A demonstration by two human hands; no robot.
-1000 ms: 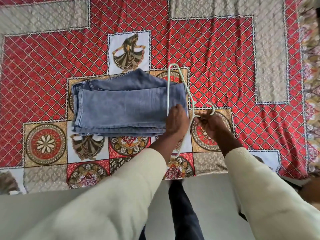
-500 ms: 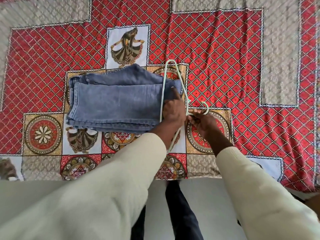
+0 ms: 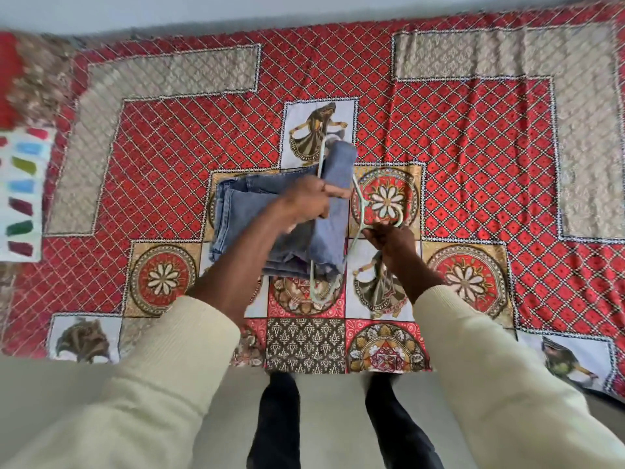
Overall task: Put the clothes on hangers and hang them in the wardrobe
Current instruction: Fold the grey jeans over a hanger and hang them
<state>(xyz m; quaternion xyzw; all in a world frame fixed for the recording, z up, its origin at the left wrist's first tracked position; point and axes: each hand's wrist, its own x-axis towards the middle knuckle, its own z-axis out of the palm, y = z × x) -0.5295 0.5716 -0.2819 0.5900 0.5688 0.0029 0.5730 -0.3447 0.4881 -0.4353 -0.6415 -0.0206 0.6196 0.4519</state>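
Folded blue jeans (image 3: 243, 208) lie on the red patterned bedspread (image 3: 189, 137). Their right end (image 3: 340, 174) is threaded through a pale green plastic hanger (image 3: 358, 198) and lifted off the bed. My left hand (image 3: 307, 201) grips that lifted end of the jeans by the hanger's bar. My right hand (image 3: 389, 236) pinches the hanger just below its hook (image 3: 397, 218). The hanger's lower corner (image 3: 318, 296) shows under the jeans.
The bed's near edge runs across the lower part of the view, with my dark trouser legs (image 3: 280, 421) and pale floor below it. A white cloth with coloured patches (image 3: 22, 194) lies at the bed's left edge. A wall borders the far side.
My left hand has pulled the jeans' right end further through the hanger and lifted it. My head has drawn back, so more of the bed shows.
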